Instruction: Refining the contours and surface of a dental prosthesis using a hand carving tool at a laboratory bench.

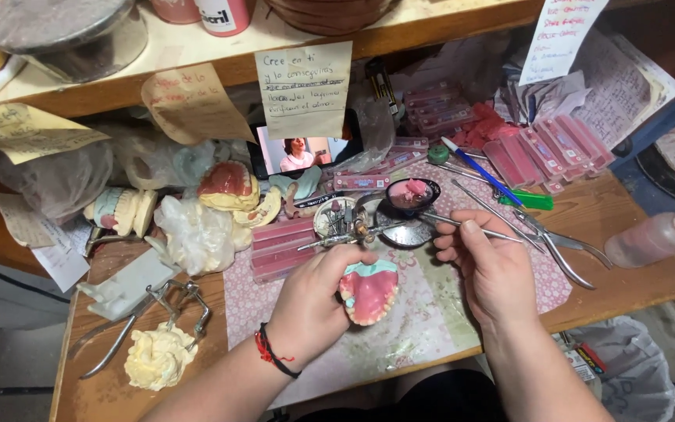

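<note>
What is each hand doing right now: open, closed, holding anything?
Left hand: closed on a pink denture model above the patterned mat.
Right hand: closed on a thin metal tool reaching toward the small dark bowl.

The denture model is pink with a pale teal rim, lying over a pink-and-green patterned mat at the brown wooden bench's front edge. A black and red cord bracelet circles the left wrist. Pink flat boxes crowd the back right corner beside a blue pen.
</note>
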